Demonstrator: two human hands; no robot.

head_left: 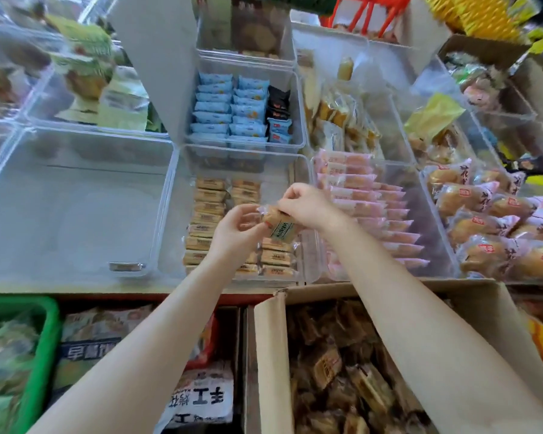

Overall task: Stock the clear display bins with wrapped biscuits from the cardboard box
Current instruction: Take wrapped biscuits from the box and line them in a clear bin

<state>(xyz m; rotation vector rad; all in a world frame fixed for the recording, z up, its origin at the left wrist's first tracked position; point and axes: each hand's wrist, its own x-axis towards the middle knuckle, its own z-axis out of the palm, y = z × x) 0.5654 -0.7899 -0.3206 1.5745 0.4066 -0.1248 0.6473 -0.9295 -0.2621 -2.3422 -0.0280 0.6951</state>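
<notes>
Overhead, both hands — left hand point(232, 230), right hand point(304, 205) — pinching one crinkly rectangular wrapped biscuit point(278, 225) above the clear bin point(304, 170).

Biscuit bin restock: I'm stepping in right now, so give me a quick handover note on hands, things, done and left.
Left hand and right hand both pinch one wrapped biscuit, held above the clear bin.
That bin holds a full left row of tan biscuit packs; the right row has packs at the far and near ends, its middle hidden behind the hands.
The cardboard box, open at the near right, is full of loose biscuits.
Left to do: place this biscuit, keep filling from the box.
</notes>
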